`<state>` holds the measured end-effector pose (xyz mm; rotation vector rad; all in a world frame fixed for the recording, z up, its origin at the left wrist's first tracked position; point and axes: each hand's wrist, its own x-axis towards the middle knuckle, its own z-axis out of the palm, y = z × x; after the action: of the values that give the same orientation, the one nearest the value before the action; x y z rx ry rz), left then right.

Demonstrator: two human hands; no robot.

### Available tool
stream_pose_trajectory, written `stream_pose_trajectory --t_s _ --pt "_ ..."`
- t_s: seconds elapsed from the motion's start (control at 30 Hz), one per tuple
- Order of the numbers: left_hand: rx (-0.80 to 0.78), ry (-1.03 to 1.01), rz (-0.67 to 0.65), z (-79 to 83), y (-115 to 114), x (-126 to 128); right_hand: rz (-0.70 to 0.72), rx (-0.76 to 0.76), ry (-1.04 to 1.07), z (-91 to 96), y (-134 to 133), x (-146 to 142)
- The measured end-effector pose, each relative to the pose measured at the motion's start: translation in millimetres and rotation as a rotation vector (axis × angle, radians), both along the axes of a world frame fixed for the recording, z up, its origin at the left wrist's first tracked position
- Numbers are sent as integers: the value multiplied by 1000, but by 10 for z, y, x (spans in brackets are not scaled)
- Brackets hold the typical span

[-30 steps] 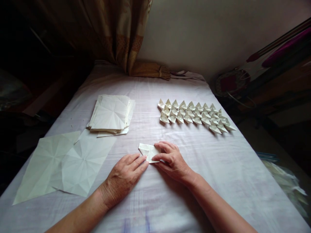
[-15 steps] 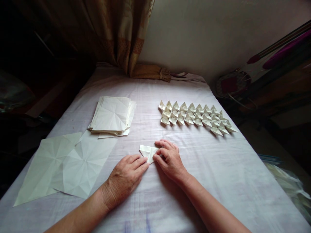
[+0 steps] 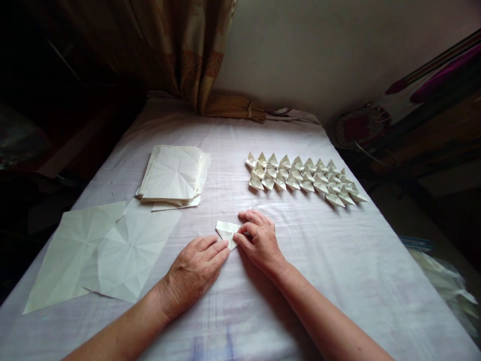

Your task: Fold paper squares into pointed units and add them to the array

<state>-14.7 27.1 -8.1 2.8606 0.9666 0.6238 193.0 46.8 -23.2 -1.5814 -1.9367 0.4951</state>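
Loose creased sheets [image 3: 130, 258], then paper stack [image 3: 171, 173]. Left hand [image 3: 197, 265]: fingers flat, pressing folded paper's [image 3: 227, 229] lower-left edge, not gripping. Paper lies on cloth [image 3: 338, 281] between both hands. Right hand [image 3: 263, 243]: fingers pinching its right side; uneven pull could skew the crease, light left pressure could let it slip. Folded units [image 3: 307, 178] beyond, right.

A person's bare left forearm [image 3: 124, 323] and right forearm [image 3: 326, 311] angle in from the near side. The left hand [image 3: 199, 261] lies palm down, fingers extended toward the right; the right hand [image 3: 260, 241] arches opposite, thumb and index finger close together, the other fingers curling farther off.
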Motion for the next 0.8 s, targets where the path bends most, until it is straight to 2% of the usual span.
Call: stream_pose_trajectory --t_s 0.47,0.8 --pt "-1 5 -10 31 14 39 -19 11 21 -40 0 -17" --pt "4 2 -19 -36 15 39 -21 7 19 -24 5 -20"
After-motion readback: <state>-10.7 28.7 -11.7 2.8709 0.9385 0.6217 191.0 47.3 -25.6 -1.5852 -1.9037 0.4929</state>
